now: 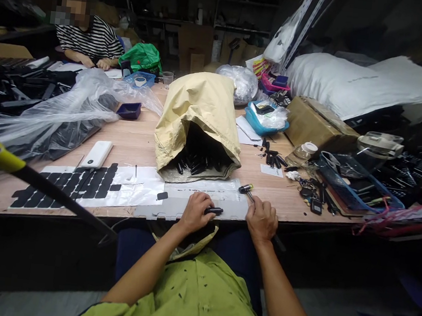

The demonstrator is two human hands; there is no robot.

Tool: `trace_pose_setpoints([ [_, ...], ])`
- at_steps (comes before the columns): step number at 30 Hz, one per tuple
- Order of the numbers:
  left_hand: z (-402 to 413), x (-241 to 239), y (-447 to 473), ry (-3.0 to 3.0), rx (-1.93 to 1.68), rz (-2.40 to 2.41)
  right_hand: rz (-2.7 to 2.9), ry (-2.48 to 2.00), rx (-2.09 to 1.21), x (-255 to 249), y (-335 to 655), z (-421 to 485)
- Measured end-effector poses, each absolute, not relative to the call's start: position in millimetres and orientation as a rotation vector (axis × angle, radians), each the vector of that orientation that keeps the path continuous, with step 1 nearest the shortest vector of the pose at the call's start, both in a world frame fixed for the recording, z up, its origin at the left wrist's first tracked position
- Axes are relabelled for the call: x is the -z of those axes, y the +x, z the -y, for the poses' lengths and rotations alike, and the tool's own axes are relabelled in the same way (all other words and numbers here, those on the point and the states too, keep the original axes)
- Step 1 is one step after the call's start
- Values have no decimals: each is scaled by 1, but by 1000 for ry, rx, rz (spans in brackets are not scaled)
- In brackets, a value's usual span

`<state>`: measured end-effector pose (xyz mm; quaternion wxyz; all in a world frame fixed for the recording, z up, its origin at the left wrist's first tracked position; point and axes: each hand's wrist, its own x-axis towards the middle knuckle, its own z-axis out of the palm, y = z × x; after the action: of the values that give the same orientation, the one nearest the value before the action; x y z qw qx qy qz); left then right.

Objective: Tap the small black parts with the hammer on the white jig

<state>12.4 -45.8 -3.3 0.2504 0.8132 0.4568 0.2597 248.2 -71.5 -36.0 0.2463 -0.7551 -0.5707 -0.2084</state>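
Observation:
My left hand [196,210] is closed around a small black plastic piece [214,210] at the table's near edge, over a grey sheet [191,203]. My right hand [262,218] grips a screwdriver [247,190] with a black and yellow handle that points away from me. Straight ahead lies a tan sack [200,116] on its side, its mouth open toward me and full of black parts [195,165].
White sheets with rows of black stickers [76,184] and a white power bank [97,154] lie to the left. A yellow-black rod [24,171] crosses the near left. Clear plastic bags [69,108], blue trays [263,123], a cardboard box [318,124] and clutter surround. A person in stripes [89,39] sits far left.

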Motion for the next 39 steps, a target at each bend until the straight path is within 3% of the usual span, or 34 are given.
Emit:
trace_pose_setpoints([
  [6,119,43,-29,2293,-746,-1116,1569,-2075,563,36,247,72],
  [12,131,72,-47,1885,4,-1685,1571,-2071,588,36,249,72],
  [17,123,72,-40,1798,341,-1698,1571,-2079,563,34,250,72],
  [32,127,58,-29,2026,120,-1126,1580,-2094,522,30,248,75],
  [39,95,0,-15,2098,-67,-850,1609,-2082,560,32,248,75],
])
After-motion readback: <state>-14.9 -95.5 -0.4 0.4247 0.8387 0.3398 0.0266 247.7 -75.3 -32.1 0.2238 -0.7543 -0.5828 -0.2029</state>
